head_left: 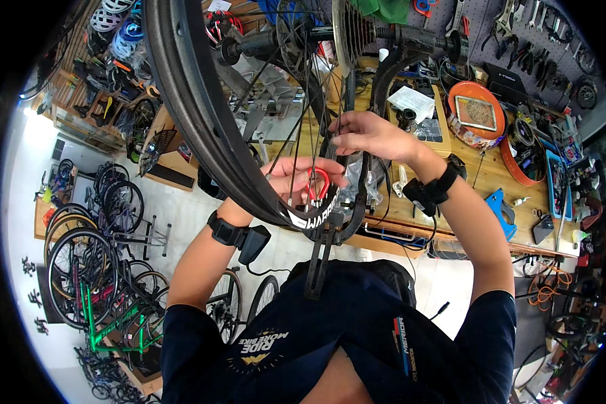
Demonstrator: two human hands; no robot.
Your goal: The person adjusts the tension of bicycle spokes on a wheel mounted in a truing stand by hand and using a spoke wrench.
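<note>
A black bicycle wheel (202, 128) stands upright in a dark truing stand (380, 81), with its cassette (355, 34) at the top. My left hand (293, 174) reaches through the spokes near the lower rim. Its fingers are closed on a red, looped spoke wrench (324, 180), which sits at the spoke ends beside the rim. On the wheel's other side my right hand (370, 136) has its fingers curled in at the spokes; whatever is between the fingertips is too small to make out. Both wrists wear black strapped devices.
Behind the wheel is a wooden workbench (461, 192) with an orange round tray (475, 101), a blue tool (501, 214) and plastic bags. Hand tools hang on a pegboard (485, 34). Several bicycles (91, 269) stand at the left, and helmets (124, 37) hang at the upper left.
</note>
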